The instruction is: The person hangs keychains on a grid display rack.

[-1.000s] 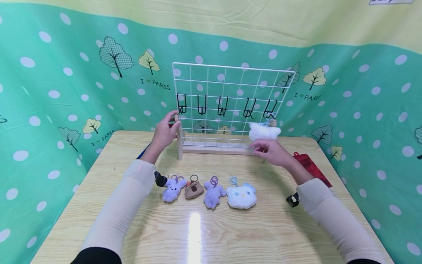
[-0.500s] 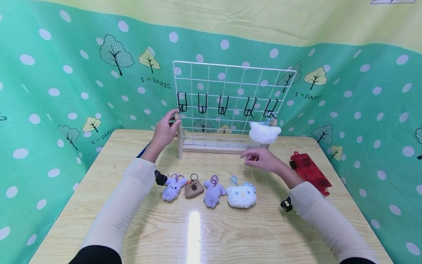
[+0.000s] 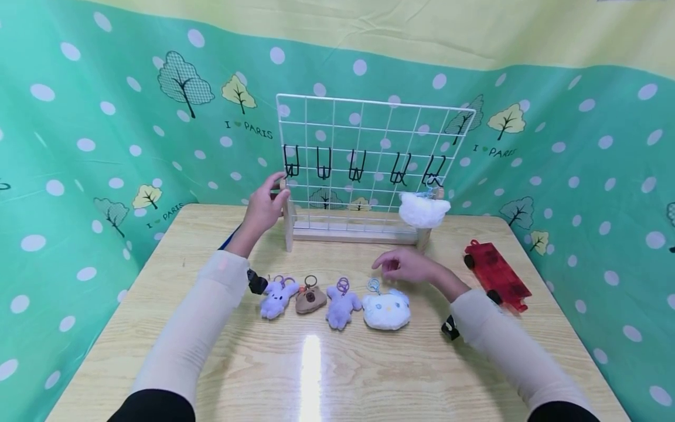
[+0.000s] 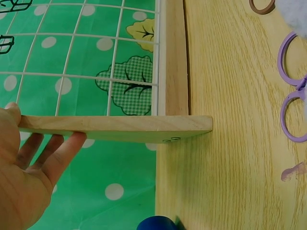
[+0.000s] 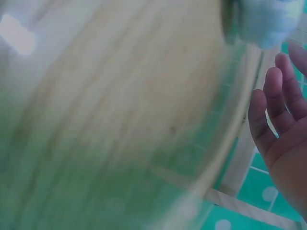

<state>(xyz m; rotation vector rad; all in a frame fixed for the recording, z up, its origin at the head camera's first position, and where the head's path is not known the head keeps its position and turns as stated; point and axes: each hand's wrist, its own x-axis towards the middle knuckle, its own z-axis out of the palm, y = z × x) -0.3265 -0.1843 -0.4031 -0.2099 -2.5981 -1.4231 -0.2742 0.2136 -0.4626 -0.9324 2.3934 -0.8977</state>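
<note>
My left hand grips the wooden side post of a white wire grid rack, thumb on one face and fingers on the other. Black hooks line the grid. From the rightmost one hangs a white plush keychain. My right hand, empty with loosely bent fingers, is over the table just behind a white cat-face plush keychain with a blue bow and ring. Left of it lie a purple plush keychain, a brown plush keychain and another purple plush keychain.
At the right of the wooden table lies a red flat item with black round parts. A green and yellow patterned cloth stands behind and around the table. Part of a blue object shows near the left wrist.
My right hand has drawn away from the hanging white plush, coming left and toward the front row. The left hand stays on the post, and the hanging plush keeps its place.
</note>
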